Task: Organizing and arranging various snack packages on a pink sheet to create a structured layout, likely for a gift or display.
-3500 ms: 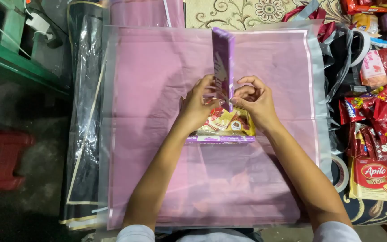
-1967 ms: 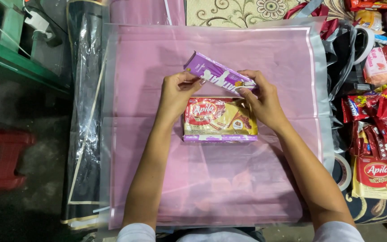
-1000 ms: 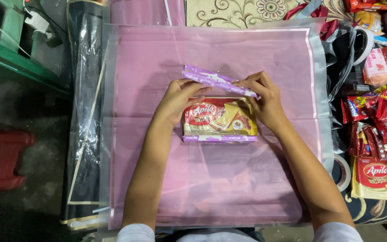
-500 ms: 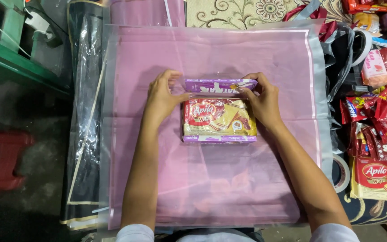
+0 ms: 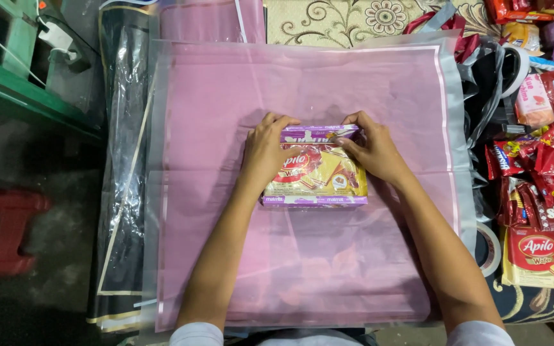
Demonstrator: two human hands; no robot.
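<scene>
A red and yellow wafer pack (image 5: 318,173) lies on a large pink wrapping sheet (image 5: 302,256) with a clear border. A purple snack pack (image 5: 318,133) lies flat against its far edge, and another purple pack (image 5: 314,200) shows at its near edge. My left hand (image 5: 265,150) rests on the left end of the stack, fingers curled over the far purple pack. My right hand (image 5: 373,148) presses on the right end, fingertips on the same purple pack. Both hands hold the packs together.
A heap of snack packs (image 5: 546,173) and a wafer box (image 5: 543,253) lie at the right, with a tape roll (image 5: 490,247). Dark and pink wrapping sheets (image 5: 120,160) are stacked on the left. A red stool (image 5: 1,230) and a green frame (image 5: 27,96) stand further left.
The purple pack, held upright above the wafer pack, was tilted down and laid flat against the far edge. Both hands moved down onto the stack's ends.
</scene>
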